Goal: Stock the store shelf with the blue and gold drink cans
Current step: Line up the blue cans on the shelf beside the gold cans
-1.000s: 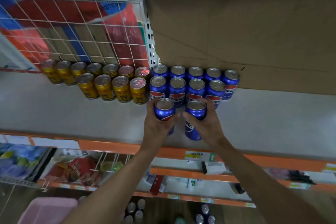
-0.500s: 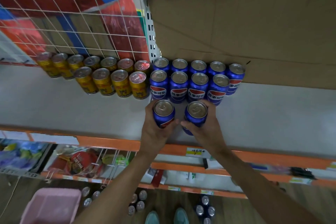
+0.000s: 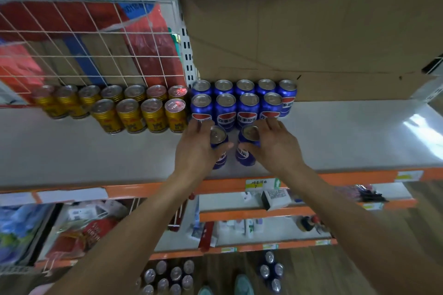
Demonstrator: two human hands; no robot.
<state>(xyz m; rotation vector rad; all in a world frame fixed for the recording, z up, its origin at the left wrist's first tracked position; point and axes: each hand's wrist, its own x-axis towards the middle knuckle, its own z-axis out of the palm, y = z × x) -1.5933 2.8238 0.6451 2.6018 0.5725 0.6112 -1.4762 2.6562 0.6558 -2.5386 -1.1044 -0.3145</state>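
Two blue cans stand on the white shelf (image 3: 96, 155) in front of the stocked rows. My left hand (image 3: 196, 148) grips the left blue can (image 3: 218, 135), and my right hand (image 3: 273, 146) grips the right blue can (image 3: 248, 148). Behind them, two rows of blue cans (image 3: 244, 103) stand against a cardboard box. Left of those, two rows of gold cans (image 3: 134, 112) line the wire grid.
A big cardboard box (image 3: 311, 38) fills the back right of the shelf. A wire grid (image 3: 91, 50) backs the gold cans. The shelf's orange front edge (image 3: 143, 190) runs below my wrists. More cans (image 3: 167, 275) stand on the floor, near lower shelves of goods.
Both hands have pushed their blue cans a little further back on the shelf, up close to the second row. The grips look looser, with fingers reaching over the can tops.
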